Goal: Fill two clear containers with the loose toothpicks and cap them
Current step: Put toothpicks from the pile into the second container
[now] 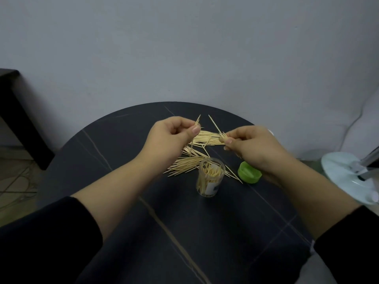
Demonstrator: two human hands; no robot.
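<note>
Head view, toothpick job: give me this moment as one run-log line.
left hand pinches left bunch | right hand pinches right bunch | clear container uncapped, partly filled | green cap on table | loose toothpicks remain

We see toothpicks (205,136): pale bare wood, matt, smooth-looking. Clear container (210,177): transparent plastic, glossy, soft highlights at the rim. Its label (211,188) reads as white paper, matt. Green cap (249,173): moulded plastic, smooth, semi-gloss. Round table top (123,140): near-black slab, matt to satin, with thin pale veins. We can't tell real stone from stone-look laminate. Sleeve (41,242): black cloth, matt. Wall (184,48): grey paint, matt, even. White base (344,171) at right: smooth and glossy, plastic by the look. The pole (369,159) on it is bright polished metal.
</note>
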